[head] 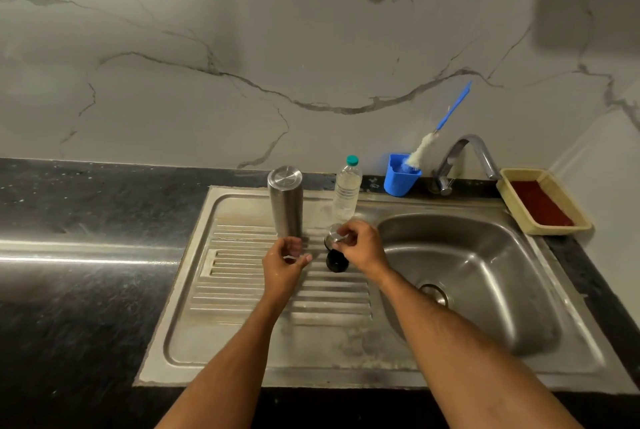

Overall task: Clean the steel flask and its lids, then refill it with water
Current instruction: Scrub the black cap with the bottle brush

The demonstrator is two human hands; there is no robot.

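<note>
The steel flask (285, 201) stands upside down on the ribbed drainboard (242, 293), its mouth hidden against the steel. Just right of it, my right hand (360, 245) grips a small steel lid (335, 234) from above. A black lid (336, 261) rests on the drainboard directly below that hand. My left hand (285, 264) hovers in front of the flask, fingers loosely curled and holding nothing. A clear plastic water bottle (347, 189) with a green cap stands behind the lids.
The sink basin (485, 276) lies to the right, with the tap (464, 158) behind it. A blue holder (400, 175) with a bottle brush (436, 130) stands beside the tap. A beige tray (543, 201) sits far right. Dark countertop (86, 238) extends left.
</note>
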